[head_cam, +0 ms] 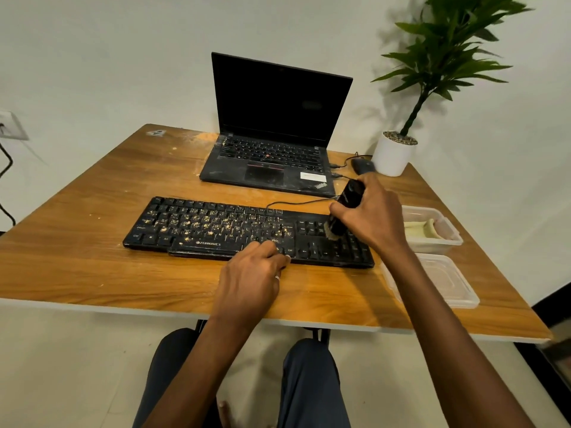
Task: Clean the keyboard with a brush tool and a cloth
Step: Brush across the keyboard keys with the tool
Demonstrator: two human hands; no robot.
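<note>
The right hand (pixel 374 217) curled its fingers round the black cylindrical brush tool (pixel 350 194), bristles on the crumb-strewn black keyboard (pixel 216 223). The left hand (pixel 250 273) pressed close-set fingers on its front edge, probably steadying it.

Office: laptop (pixel 275 131), desk (pixel 92 217), potted plant (pixel 432 72).

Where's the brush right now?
In the head view the brush is right of centre, gripped by the right hand, bristles down on the right end of the keyboard, near the front corner of the laptop.
</note>
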